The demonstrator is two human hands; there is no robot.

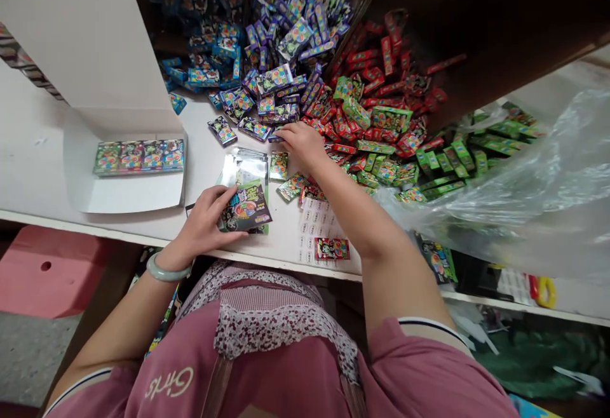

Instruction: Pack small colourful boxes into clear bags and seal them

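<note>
My left hand (207, 218) is closed around a dark printed pouch (248, 207) with green edging, near the front of the white table. Beneath and behind the pouch lies a shiny clear-and-silver stack of packets (245, 162). At the front of the heap, the fingertips of my right hand (304, 143) close on a small purple box (275, 138), which they partly cover. A green box (279, 166) and another small green one (292, 187) lie between my hands. A red box (332, 248) rests on a sheet of round stickers (314, 221).
An open white carton (128, 195) at left holds a row of small boxes (138, 156). Heaps of blue (223, 46), purple (279, 81), red (376, 81) and green boxes (457, 154) fill the back, with cardboard dividers between some. Clear plastic (524, 195) covers the right side.
</note>
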